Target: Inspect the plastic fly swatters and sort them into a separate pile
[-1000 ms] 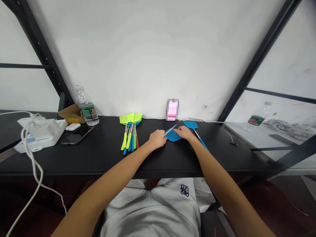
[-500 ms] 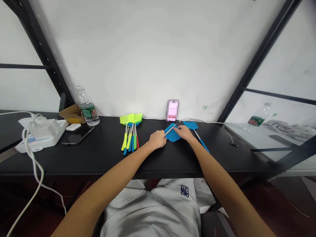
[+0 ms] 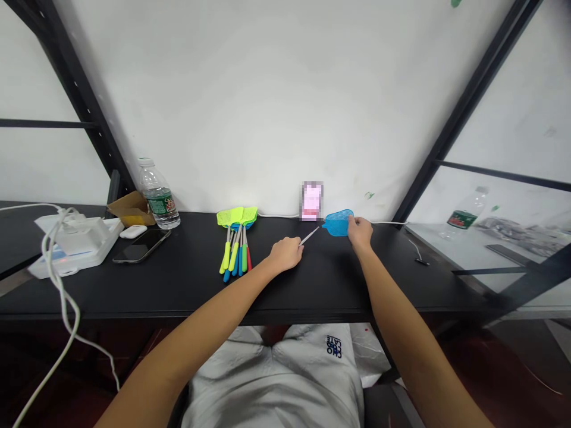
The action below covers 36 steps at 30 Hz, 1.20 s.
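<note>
My left hand (image 3: 286,254) is closed around the handle end of a fly swatter handle (image 3: 309,235); its thin metal rod points up and right, with the grip hidden in the fist. To the right, my right hand (image 3: 360,232) pinches the edge of a blue mesh fly swatter head (image 3: 336,223). A small stub on this head faces the rod's bare tip, and a gap separates them. Left of my hands lies a bunch of fly swatters (image 3: 238,217) with yellow-green and blue heads and coloured grips.
A phone with a blurred screen (image 3: 311,202) leans against the wall. Towards the left are a water bottle (image 3: 161,202), a dark phone (image 3: 141,245), a white case (image 3: 133,231), a cardboard box (image 3: 131,208) and a power strip (image 3: 84,246) with cables.
The blue head has come apart from the rod and moved right with my right hand. My left hand stays nearly in place. The other blue swatter at the right is now hidden.
</note>
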{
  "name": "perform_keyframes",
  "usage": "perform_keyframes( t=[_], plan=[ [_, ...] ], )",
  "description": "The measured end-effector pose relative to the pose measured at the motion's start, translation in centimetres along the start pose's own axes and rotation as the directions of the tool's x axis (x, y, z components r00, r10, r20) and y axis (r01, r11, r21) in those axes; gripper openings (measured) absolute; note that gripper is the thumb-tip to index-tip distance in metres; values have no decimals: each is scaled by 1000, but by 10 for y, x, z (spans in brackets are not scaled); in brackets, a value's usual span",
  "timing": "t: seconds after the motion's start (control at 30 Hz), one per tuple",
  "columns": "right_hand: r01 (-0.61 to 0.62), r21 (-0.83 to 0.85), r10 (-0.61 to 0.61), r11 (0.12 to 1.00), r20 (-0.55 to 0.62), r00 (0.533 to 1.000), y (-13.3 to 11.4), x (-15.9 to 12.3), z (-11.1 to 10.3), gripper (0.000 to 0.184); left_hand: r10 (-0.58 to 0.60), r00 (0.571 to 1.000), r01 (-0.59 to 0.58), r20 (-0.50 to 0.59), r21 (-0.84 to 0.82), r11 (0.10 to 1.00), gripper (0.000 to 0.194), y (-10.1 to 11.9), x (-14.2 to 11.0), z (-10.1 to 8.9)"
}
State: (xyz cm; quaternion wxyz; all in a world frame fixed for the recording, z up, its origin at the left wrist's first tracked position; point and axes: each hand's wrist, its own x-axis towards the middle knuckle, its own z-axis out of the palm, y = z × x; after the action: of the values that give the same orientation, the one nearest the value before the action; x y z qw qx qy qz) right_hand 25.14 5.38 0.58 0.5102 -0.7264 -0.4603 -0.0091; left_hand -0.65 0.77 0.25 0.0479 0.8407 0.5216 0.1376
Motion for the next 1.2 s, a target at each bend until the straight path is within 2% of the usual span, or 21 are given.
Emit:
perform_keyframes(
  t=[0.37, 0.8, 1.0, 1.2],
  plan=[
    [-51, -30, 51, 998, 4, 999, -2, 0, -2, 35, 46, 999, -46, -3, -2, 999, 29, 0, -1, -2],
    [-36, -52, 38, 998, 34, 999, -1, 0, -3, 38, 73, 997, -73, 6, -16, 997, 31, -1, -2, -3],
    [-42, -181, 48, 983, 34, 998, -2, -5, -10, 44, 164, 986, -164, 16, -16, 986, 30, -3, -2, -4],
    [-42, -326, 73, 944, 84, 994, -5, -8, -11, 47, 223, 975, -223, 16, -2, 975, 28, -3, -4, -6]
  ],
)
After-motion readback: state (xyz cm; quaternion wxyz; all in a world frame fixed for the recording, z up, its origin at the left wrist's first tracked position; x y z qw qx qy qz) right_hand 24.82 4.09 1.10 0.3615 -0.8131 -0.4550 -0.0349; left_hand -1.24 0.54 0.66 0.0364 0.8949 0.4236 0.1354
